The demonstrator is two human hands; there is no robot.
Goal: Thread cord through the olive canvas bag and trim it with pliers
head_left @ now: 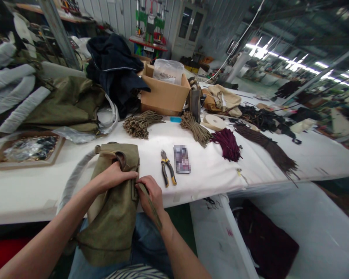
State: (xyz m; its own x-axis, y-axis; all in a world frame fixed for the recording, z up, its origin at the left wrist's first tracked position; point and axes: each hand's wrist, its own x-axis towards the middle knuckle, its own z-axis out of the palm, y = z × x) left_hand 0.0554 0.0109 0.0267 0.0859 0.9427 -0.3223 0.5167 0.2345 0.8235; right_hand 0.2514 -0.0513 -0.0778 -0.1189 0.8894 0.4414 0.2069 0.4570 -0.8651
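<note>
- Left hand (116,177) clamps olive bag (113,221) toward its far end; right hand (151,193) pinches olive strap (151,208) close beside.
- Bag hangs past the table's (200,181) near edge, left of pliers (164,159).
- Probably light, soft, floppy; hold at seams.
- Strap likely flexible; pinch near bag.

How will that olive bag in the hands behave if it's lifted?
Likely floppy: the olive bag shows soft folds. Its lower end may swing, as it reaches past the edge of the white table. The wrapped strap will probably trail, since it arcs out to one side.
</note>
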